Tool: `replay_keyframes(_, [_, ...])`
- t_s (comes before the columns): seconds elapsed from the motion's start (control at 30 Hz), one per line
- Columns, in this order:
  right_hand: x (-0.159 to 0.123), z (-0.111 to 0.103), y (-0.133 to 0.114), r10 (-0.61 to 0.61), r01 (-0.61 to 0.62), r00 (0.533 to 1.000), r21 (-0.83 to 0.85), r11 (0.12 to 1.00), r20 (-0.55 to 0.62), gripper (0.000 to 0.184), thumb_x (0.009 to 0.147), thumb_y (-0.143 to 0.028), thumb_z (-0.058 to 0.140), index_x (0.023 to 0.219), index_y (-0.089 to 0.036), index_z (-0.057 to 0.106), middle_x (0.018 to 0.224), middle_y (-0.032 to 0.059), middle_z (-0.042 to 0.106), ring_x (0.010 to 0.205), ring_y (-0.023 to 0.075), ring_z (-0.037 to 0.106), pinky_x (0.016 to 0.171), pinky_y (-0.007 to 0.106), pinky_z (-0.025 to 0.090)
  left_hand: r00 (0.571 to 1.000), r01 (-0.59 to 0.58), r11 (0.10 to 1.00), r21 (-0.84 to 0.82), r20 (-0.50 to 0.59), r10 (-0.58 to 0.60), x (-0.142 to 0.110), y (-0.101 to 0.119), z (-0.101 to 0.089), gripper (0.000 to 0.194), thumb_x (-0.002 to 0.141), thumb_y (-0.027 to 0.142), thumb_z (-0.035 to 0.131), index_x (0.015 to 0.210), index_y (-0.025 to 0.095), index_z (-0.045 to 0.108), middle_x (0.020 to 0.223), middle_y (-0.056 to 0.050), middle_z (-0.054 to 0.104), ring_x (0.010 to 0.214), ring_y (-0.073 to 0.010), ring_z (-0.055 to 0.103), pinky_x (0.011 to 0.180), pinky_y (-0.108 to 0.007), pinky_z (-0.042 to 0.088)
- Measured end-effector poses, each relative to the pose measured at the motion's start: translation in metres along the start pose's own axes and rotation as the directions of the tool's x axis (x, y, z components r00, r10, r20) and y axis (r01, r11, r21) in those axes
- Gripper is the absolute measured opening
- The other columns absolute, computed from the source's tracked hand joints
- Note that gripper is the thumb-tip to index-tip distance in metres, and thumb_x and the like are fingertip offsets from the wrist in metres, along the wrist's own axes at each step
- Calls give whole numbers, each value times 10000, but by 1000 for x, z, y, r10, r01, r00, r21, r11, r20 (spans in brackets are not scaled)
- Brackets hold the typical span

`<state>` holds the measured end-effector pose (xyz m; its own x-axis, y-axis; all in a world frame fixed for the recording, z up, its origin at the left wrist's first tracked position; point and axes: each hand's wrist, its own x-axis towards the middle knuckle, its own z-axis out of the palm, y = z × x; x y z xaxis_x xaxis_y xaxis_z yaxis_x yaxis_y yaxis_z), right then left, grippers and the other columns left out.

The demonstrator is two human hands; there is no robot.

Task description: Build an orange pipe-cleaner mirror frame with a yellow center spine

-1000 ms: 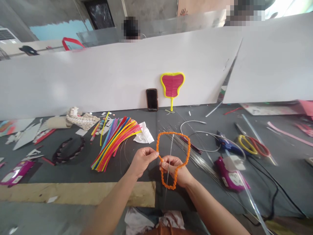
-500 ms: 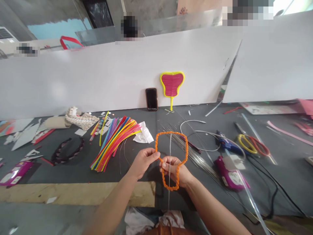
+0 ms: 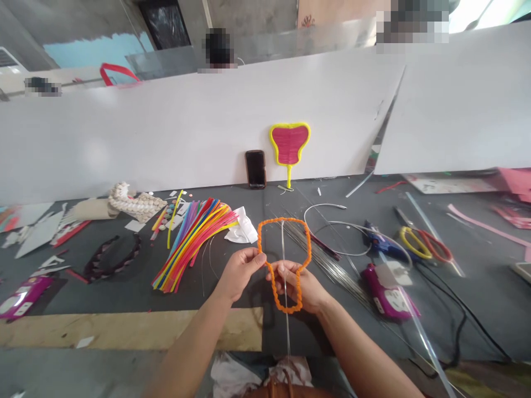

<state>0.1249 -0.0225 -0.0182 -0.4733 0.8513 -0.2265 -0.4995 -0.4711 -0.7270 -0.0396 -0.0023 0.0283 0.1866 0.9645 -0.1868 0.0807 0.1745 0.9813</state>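
Note:
An orange wavy-edged frame (image 3: 307,235), made of something like twisted pipe cleaner, is held above the dark table, wide at the top and narrower below. My left hand (image 3: 244,271) is closed, pinching its left side at the waist between thumb and fingers. A thin silvery strand (image 3: 283,240) runs from the frame's top edge down its middle and hangs below it. Behind the lower loop, my right hand (image 3: 305,284) is closed with thumb and fingertips on the strand. Part of that hand is hidden by the frame.
A bundle of coloured pipe cleaners (image 3: 194,243) lies left, and thin metal wires (image 3: 327,262) lie right. Farther right are a blue glue gun (image 3: 381,240), scissors (image 3: 423,243) and a purple box (image 3: 388,293). A phone (image 3: 255,169) and a yellow-rimmed fan (image 3: 290,145) lean against the white partition.
The orange frame has shifted slightly left and up. My right thumb has moved up from the frame's left waist to the strand in the middle. My left hand keeps its pinch.

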Motion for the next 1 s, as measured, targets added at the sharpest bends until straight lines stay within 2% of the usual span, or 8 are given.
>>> replay_keyframes(0.2, [1, -7, -10, -86, 122, 981, 209, 970, -175, 355, 731, -495, 685, 887, -177, 676, 718, 10, 617, 507, 73, 452, 461, 203, 362, 995, -21, 999, -44, -101, 16, -3, 0, -11, 314, 729, 469, 647, 704, 158, 606, 673, 6, 563, 679, -137, 525, 695, -257, 447])
replay_keyframes(0.27, [-1, -6, -11, -105, 141, 977, 197, 970, -185, 373, 733, -507, 680, 895, -172, 673, 741, 16, 615, 515, 71, 450, 449, 199, 351, 991, -24, 999, -21, -133, 21, -5, -1, -12, 315, 729, 472, 648, 707, 161, 603, 670, 7, 559, 677, -137, 527, 685, -252, 451])
replay_keyframes(0.37, [-3, -3, -13, -138, 161, 975, 128, 979, -175, 253, 689, -354, 767, 837, -182, 658, 736, -9, 599, 515, 50, 443, 465, 178, 355, 986, -41, 998, -46, -164, 33, -9, -3, -11, 314, 736, 467, 649, 712, 157, 604, 678, 4, 567, 678, -130, 533, 689, -244, 447])
replay_keyframes(0.5, [1, 1, -21, -162, 173, 977, 73, 982, -138, 207, 687, -302, 776, 794, -185, 641, 675, -31, 566, 541, 52, 477, 511, 169, 390, 999, -34, 935, -353, -50, 18, -12, -4, -1, 349, 685, 396, 731, 926, 179, 601, 872, -28, 608, 812, -156, 598, 757, -288, 480])
replay_keyframes(0.6, [9, 3, -32, -204, 204, 974, -8, 979, -99, 205, 704, -325, 758, 798, -190, 636, 697, -22, 584, 559, 64, 493, 528, 186, 403, 994, 95, 864, -495, 90, -58, -11, -4, 10, 601, 618, 263, 801, 1144, 258, 511, 946, -15, 604, 848, -179, 636, 781, -359, 506])
replay_keyframes(0.73, [25, 0, -40, -297, 284, 953, -167, 944, -64, 215, 719, -367, 733, 806, -193, 639, 713, -16, 600, 567, 78, 501, 555, 217, 412, 974, 213, 834, -509, 180, -139, -1, -10, 22, 522, 601, 233, 806, 1043, 203, 529, 816, -1, 622, 706, -152, 637, 679, -337, 526])
replay_keyframes(0.87, [38, -12, -37, -410, 352, 904, -331, 876, -124, 273, 753, -410, 683, 918, -195, 647, 754, 3, 628, 580, 99, 508, 575, 249, 421, 989, 148, 841, -521, 59, -137, 13, -16, 25, 435, 571, 202, 810, 878, 184, 502, 706, 37, 609, 602, -107, 606, 618, -269, 503])
replay_keyframes(1.0, [41, -26, -35, -527, 392, 819, -448, 803, -227, 299, 791, -408, 635, 1022, -222, 597, 822, 12, 641, 578, 110, 524, 570, 266, 440, 995, 103, 847, -522, 58, -85, 22, -22, 23, 371, 632, 185, 765, 810, 193, 439, 740, 35, 624, 622, -98, 606, 641, -262, 500])
